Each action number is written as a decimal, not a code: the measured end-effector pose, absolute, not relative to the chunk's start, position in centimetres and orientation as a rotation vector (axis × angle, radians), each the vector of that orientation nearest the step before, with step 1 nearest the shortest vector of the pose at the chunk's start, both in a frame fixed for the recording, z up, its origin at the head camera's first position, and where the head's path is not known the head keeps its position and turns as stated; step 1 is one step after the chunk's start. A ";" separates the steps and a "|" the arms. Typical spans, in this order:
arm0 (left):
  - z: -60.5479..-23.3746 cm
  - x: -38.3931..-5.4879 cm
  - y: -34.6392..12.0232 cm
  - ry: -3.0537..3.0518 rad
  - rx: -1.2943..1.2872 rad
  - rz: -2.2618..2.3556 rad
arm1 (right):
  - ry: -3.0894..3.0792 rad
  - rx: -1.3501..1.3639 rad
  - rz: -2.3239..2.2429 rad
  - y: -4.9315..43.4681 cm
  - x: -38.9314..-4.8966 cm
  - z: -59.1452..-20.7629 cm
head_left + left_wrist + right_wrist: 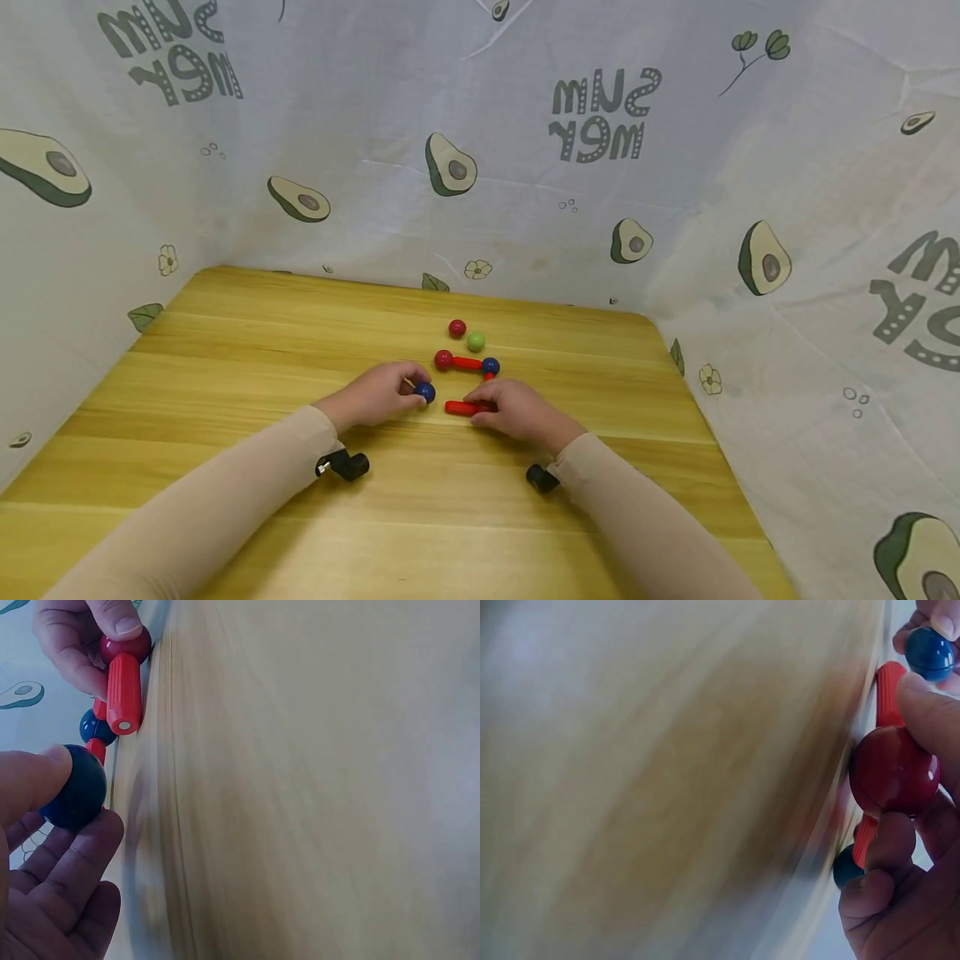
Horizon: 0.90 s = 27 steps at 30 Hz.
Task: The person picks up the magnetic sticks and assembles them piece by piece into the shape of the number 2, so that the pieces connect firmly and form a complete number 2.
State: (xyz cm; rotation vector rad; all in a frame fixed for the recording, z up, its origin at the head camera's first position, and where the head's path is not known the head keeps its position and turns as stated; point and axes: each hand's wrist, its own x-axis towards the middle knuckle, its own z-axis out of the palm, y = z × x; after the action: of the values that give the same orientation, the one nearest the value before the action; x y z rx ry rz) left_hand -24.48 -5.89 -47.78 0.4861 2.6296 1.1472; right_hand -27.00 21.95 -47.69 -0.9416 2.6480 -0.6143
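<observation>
1. Now, the left hand [378, 395] has its grip clamped on a blue ball [426, 392], thumb on one side, fingers on the other, just left of a red rod [460, 407] and apart from it.
2. Over on the right, the right hand [517, 410] has thumb and fingers clamped round a red ball [895, 771] — and that rod juts from it, its free end showing a pale dot [124, 726], perhaps a magnet.
3. Behind the right hand, a side rod [489, 377] leads to the corner ball [491, 367], then a top rod [467, 364] runs left to the end ball [443, 360], all low over the wooden surface [450, 517].
4. Here's the danger: a sideways knock from the blue ball could swing the rod off line, or pop it loose if the join is weak.
5. A twist of the right hand could drag the whole chain round — the corner looks the likeliest place to bend.
6. Smooth balls, too: a slack pinch could let one roll towards the loose red ball [457, 328] and green ball [476, 342] at the back.
</observation>
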 end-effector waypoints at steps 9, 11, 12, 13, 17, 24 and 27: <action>-48.1 -24.4 -5.2 2.621 0.457 1.149 | 2.684 -0.785 -0.665 21.9 -26.9 -48.0; -48.3 -24.4 -5.1 2.622 0.457 1.146 | 2.692 -0.763 -0.675 21.8 -26.8 -48.0; -48.3 -24.4 -5.1 2.622 0.459 1.145 | 2.695 -0.757 -0.680 21.8 -26.7 -48.0; -48.3 -24.4 -5.0 2.624 0.463 1.144 | 2.699 -0.756 -0.683 21.8 -26.7 -48.1; -48.4 -24.4 -4.9 2.634 0.470 1.127 | 2.703 -0.774 -0.684 21.7 -26.6 -48.1; -48.3 -24.3 -4.7 2.636 0.469 1.106 | 2.731 -0.870 -0.596 21.5 -26.6 -48.0; -48.2 -24.3 -4.6 2.635 0.468 1.105 | 2.753 -0.896 -0.550 21.3 -26.6 -48.0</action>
State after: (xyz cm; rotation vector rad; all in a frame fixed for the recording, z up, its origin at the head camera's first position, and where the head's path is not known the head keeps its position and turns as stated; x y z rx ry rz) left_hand -24.28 -4.58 -48.24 0.4685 2.6349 1.1053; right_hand -26.64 21.34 -48.00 -0.8956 2.7525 -0.5504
